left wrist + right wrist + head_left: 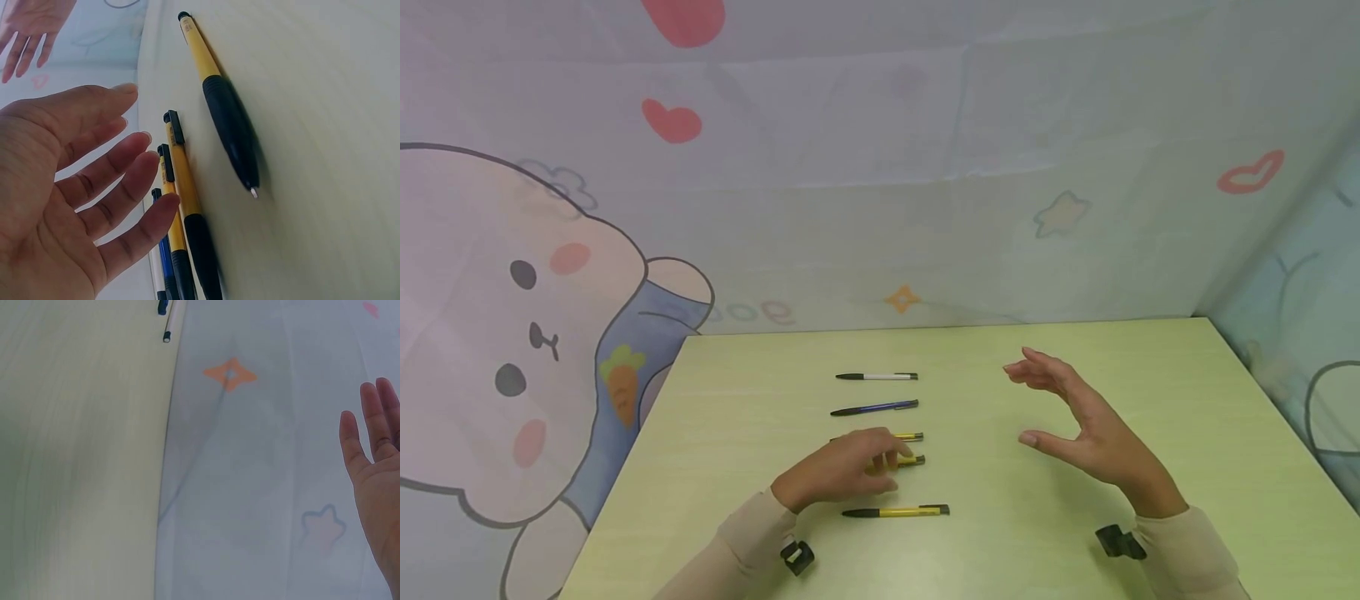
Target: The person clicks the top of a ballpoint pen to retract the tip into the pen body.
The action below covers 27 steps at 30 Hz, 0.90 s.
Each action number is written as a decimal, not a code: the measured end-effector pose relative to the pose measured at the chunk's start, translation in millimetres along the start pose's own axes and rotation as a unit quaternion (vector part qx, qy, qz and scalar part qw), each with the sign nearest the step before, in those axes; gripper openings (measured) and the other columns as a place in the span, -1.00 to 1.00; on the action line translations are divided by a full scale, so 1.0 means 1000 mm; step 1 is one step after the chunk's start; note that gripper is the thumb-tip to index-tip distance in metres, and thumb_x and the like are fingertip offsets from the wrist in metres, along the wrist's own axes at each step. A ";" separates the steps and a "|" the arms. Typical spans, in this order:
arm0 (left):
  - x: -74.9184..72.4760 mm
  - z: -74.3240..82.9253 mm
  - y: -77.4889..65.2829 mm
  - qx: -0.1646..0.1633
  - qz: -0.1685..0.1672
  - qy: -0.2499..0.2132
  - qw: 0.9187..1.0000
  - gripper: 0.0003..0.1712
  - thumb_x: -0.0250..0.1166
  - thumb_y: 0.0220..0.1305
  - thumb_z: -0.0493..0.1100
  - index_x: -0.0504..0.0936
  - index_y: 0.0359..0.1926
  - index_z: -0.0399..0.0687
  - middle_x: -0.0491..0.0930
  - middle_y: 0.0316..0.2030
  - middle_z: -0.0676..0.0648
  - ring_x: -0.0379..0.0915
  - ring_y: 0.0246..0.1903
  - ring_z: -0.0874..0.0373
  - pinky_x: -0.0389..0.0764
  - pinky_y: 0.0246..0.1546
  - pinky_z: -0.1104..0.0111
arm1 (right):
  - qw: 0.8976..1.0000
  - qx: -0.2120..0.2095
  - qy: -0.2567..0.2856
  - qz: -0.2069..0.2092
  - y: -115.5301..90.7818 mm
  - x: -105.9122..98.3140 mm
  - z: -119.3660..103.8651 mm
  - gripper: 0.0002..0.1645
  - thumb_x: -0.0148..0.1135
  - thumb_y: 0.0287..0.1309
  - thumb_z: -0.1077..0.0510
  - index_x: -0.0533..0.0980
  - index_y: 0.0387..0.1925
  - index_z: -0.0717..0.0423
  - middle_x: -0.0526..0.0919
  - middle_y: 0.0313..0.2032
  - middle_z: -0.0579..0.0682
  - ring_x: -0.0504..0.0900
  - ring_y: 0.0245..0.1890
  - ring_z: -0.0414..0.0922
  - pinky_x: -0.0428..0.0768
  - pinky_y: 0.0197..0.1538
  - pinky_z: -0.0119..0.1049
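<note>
My left hand (850, 468) hovers over the row of pens, fingers loosely bent and holding nothing. Beneath it, a yellow pen (913, 461) and another yellow pen (912, 437) are partly covered. A third yellow pen (913, 511) with a black grip lies closest to me. Farther back are a blue pen (880, 407) and a white pen (887, 377). In the left wrist view, the fingers (125, 187) appear in front of the pens without gripping any. To the right, my right hand (1101, 437) is raised above the table, thumb and fingers spread apart, with nothing in it.
The pens lie roughly parallel on a pale yellow-green table (1000, 550). Behind the table's back edge hangs a printed cloth (865, 208) with hearts, stars and a cartoon animal. A black wrist strap piece (797, 557) shows beside the left sleeve.
</note>
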<state>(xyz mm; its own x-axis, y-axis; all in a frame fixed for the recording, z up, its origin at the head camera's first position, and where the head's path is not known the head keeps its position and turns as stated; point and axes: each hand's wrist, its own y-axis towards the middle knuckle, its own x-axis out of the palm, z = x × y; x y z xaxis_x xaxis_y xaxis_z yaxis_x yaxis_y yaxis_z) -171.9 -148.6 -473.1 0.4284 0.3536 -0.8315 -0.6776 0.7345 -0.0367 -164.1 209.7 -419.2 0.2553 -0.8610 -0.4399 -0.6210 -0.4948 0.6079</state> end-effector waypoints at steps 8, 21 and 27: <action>0.003 0.001 0.004 0.003 -0.005 0.033 0.999 -0.61 0.36 0.30 -0.15 0.64 0.15 0.01 0.60 -0.12 0.06 0.55 -0.15 0.26 0.57 -0.11 0.47 | 1.000 0.002 -0.004 -0.001 -0.014 -0.003 0.022 0.23 0.49 -0.15 0.54 0.04 0.53 0.36 0.44 0.30 0.27 0.45 0.31 -0.02 0.34 0.40 -0.36; 0.017 0.003 0.009 -0.017 -0.020 0.078 0.997 -0.61 0.42 0.21 -0.16 0.65 0.08 0.04 0.59 -0.12 0.13 0.47 -0.19 0.34 0.53 -0.16 0.53 | 1.000 0.001 -0.002 0.005 -0.019 -0.002 0.024 0.23 0.48 -0.17 0.57 0.04 0.52 0.39 0.44 0.29 0.31 0.45 0.32 -0.01 0.34 0.40 -0.36; 0.021 0.005 0.010 -0.013 -0.029 0.092 0.995 -0.66 0.43 0.21 -0.18 0.67 0.02 0.05 0.53 -0.23 0.16 0.38 -0.29 0.36 0.47 -0.28 0.55 | 1.000 0.005 0.004 0.006 -0.022 -0.002 0.023 0.22 0.47 -0.17 0.59 0.03 0.52 0.40 0.43 0.29 0.33 0.44 0.32 -0.01 0.33 0.40 -0.36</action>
<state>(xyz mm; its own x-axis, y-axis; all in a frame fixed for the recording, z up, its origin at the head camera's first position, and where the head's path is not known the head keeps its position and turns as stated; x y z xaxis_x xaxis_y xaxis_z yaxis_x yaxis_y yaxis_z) -166.7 -131.0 -488.2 0.3511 0.1973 -0.9153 -0.6717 0.7341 -0.0994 -168.1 225.0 -447.1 0.2536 -0.8675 -0.4280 -0.6309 -0.4837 0.6066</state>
